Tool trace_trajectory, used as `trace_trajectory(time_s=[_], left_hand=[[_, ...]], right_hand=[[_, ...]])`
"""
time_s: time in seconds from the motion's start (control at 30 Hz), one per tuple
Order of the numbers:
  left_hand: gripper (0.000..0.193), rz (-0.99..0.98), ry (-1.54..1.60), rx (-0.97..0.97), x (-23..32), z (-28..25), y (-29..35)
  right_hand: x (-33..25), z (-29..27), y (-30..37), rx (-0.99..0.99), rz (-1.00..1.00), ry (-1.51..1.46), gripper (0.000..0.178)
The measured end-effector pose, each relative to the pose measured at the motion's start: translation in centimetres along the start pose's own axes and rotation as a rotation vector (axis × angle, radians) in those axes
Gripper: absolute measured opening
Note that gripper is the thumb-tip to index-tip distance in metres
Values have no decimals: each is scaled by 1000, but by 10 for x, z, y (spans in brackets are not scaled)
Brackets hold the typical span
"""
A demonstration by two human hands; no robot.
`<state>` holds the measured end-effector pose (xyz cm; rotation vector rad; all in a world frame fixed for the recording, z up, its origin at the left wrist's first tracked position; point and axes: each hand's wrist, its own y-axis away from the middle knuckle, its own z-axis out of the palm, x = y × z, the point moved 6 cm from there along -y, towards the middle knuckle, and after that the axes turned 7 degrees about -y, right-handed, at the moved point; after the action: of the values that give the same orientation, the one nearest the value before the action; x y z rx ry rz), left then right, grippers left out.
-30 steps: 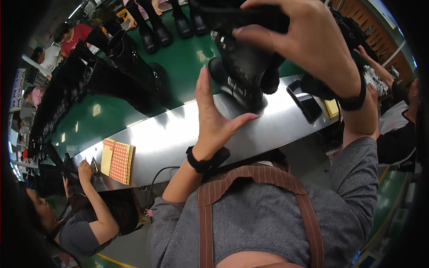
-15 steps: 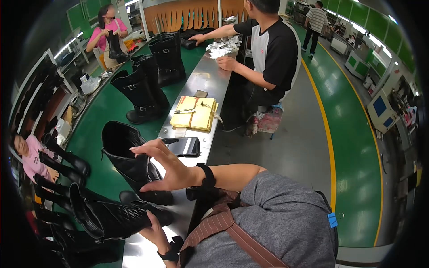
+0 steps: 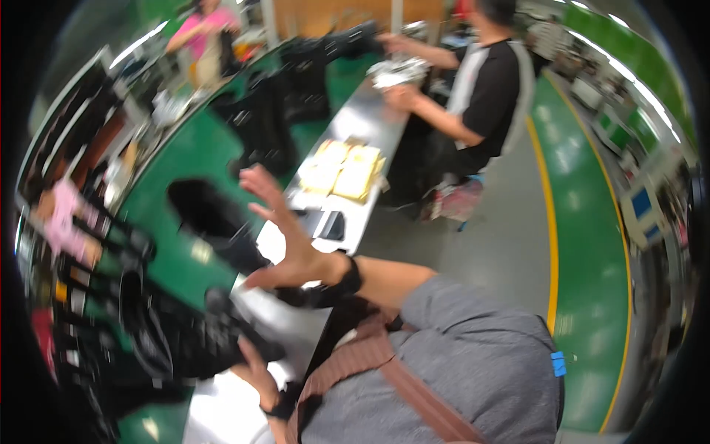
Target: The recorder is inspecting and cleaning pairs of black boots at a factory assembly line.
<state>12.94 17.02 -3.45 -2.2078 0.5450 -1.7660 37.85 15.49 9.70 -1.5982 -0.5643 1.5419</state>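
Two hands work a black boot [image 3: 214,222] at the steel table's [image 3: 370,148] edge: right hand [image 3: 285,237] spread open beside it, left hand [image 3: 251,366] gripping another boot [image 3: 185,333]; steadying both boots would help.

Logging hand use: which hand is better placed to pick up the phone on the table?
Right, probably: the right hand is open, empty, near the phone; the left hand grips a black boot.
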Motion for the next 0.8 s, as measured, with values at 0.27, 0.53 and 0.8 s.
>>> trace_trajectory(time_s=[0.27, 0.53, 0.8], left_hand=[[33, -154, -101, 137, -15, -7, 20], [25, -158, -128, 203, -15, -33, 24], [28, -172, -111, 223, -21, -30, 25]], right_hand=[[87, 27, 125, -78, 469, 197, 76], [98, 24, 137, -132, 672, 280, 71], [95, 2, 126, -171, 737, 228, 45]])
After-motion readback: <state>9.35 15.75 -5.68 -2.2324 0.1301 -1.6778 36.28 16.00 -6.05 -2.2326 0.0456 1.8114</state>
